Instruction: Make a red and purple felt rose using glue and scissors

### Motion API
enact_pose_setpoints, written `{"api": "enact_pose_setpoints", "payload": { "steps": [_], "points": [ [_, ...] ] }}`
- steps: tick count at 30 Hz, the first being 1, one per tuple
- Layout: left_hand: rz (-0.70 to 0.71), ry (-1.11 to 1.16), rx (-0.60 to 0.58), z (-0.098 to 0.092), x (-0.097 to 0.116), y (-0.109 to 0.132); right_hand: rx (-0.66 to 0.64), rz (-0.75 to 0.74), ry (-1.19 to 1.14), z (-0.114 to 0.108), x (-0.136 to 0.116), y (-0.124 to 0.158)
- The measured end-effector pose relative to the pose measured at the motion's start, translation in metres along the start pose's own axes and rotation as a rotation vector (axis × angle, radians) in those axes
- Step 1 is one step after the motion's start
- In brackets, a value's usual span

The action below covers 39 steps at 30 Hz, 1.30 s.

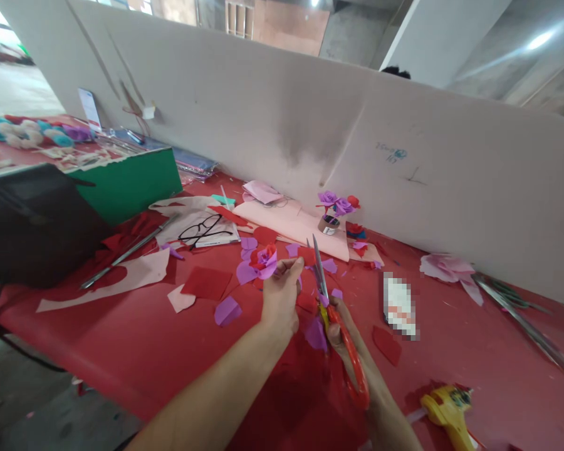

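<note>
Two bare hands are working above a red table (169, 363); the paper flower (264, 258) is sitting just left of the left hand (281, 300), over the middle of the table, its rounded purple outer petals spreading wide around a ruffled red centre, with more purple showing among the red folds; the left thumb and fingers are bending close together, though I cannot tell whether they are clamping the flower or a loose scrap; the right hand (337, 339) is gripping scissors (339, 326) by their red handles, the slim metal blades pointing up and away, their tips standing slightly apart; cut pieces are lying around the hands, among them a dark red sheet (207, 283) and a folded purple piece (227, 311); beyond, purple flowers (336, 203) are standing in a brown ring; a yellow glue gun (447, 410) is resting at lower right.
</note>
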<state>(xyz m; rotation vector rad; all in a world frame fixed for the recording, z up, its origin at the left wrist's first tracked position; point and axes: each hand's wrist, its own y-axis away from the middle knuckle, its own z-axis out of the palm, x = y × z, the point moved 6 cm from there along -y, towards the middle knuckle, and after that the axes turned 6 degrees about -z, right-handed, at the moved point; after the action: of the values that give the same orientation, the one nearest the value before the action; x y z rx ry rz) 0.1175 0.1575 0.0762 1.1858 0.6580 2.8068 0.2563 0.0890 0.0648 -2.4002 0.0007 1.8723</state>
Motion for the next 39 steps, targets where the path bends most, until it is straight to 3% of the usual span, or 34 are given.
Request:
{"api": "enact_pose_setpoints", "payload": {
  "steps": [4,9,18,27,35,39],
  "points": [
    [-0.034,-0.007,-0.016,0.002,-0.002,0.001,0.035,0.022,0.056,0.001,-0.012,0.004],
    [-0.052,0.017,-0.035,0.002,-0.004,0.0,0.059,0.064,0.057,0.0,-0.002,0.003],
    [-0.08,0.045,-0.087,0.002,0.001,-0.006,0.078,-0.028,0.037,0.001,-0.009,0.001],
    [-0.057,-0.047,-0.125,-0.002,0.014,-0.019,-0.05,0.046,-0.107,0.005,0.003,-0.003],
    [-0.043,-0.099,-0.17,-0.004,0.021,-0.028,-0.011,0.0,-0.018,-0.001,-0.008,-0.004],
    [-0.045,-0.115,-0.151,-0.004,0.027,-0.029,-0.086,0.102,-0.058,0.002,-0.006,0.002]
  ]
}}
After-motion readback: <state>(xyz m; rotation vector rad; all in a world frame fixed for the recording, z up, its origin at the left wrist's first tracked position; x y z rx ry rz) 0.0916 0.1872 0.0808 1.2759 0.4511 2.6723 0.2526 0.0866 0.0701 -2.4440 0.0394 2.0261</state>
